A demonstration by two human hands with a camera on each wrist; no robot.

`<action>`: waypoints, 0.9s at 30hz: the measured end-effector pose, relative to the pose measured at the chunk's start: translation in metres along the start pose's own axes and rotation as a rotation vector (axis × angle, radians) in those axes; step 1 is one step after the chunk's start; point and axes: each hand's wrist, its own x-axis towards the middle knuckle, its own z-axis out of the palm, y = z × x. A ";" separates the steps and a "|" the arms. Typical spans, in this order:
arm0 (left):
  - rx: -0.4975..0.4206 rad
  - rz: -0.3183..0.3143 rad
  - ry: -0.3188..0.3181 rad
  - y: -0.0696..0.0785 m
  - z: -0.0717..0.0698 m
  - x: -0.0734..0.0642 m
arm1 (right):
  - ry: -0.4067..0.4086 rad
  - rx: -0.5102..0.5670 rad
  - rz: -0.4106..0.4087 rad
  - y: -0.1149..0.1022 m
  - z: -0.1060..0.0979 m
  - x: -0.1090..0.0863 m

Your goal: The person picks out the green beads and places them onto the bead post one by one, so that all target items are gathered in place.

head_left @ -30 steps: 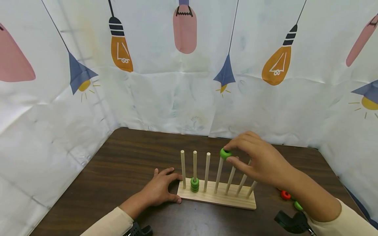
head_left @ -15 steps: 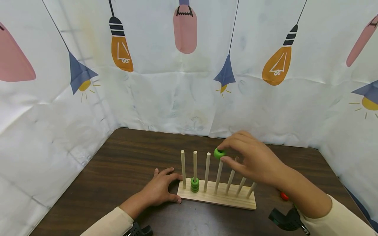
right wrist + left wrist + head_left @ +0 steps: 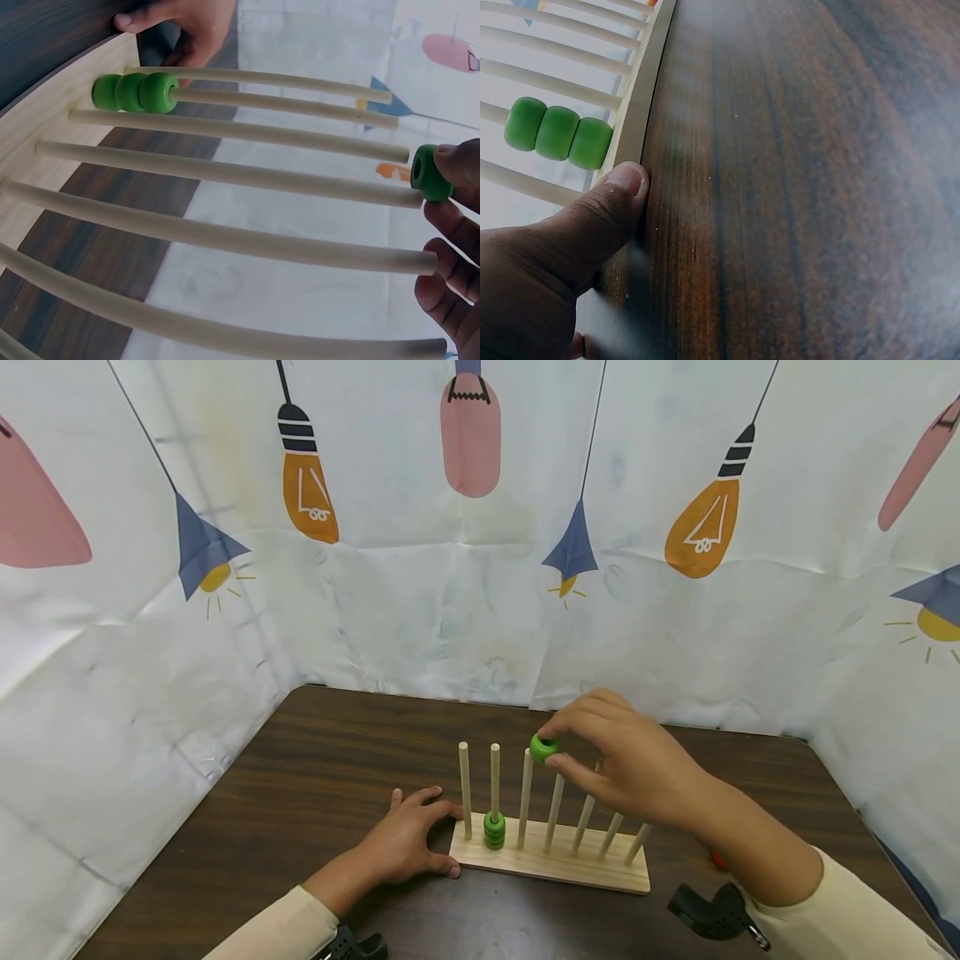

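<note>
A wooden peg board (image 3: 555, 864) with a row of upright pegs stands on the table. Its second peg from the left carries three stacked green beads (image 3: 494, 831), also plain in the left wrist view. My left hand (image 3: 408, 839) holds the board's left end, thumb at the front corner and index finger towards the back. Between thumb and fingertips my right hand (image 3: 630, 760) pinches another green bead (image 3: 543, 748). That bead is beside the top of the third peg (image 3: 527, 793); in the right wrist view its hole (image 3: 420, 169) faces the pegs.
Right of the board, a red bead (image 3: 719, 860) shows partly behind the right forearm. The brown table (image 3: 360, 743) ends at a white cloth (image 3: 420, 610) printed with lamps. A black wrist device (image 3: 712, 914) sits at the right cuff.
My right hand has moved left with the green bead, from above the fourth peg to the third peg's top. The left hand and the board have stayed in place.
</note>
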 end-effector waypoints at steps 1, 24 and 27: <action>-0.002 0.000 0.000 0.000 0.000 0.000 | -0.001 0.002 -0.003 0.000 0.001 0.001; -0.007 0.000 -0.011 0.000 -0.001 0.000 | -0.040 0.011 0.028 -0.008 0.014 0.023; -0.014 -0.002 -0.014 0.000 -0.001 0.000 | -0.045 0.021 0.035 -0.009 0.016 0.025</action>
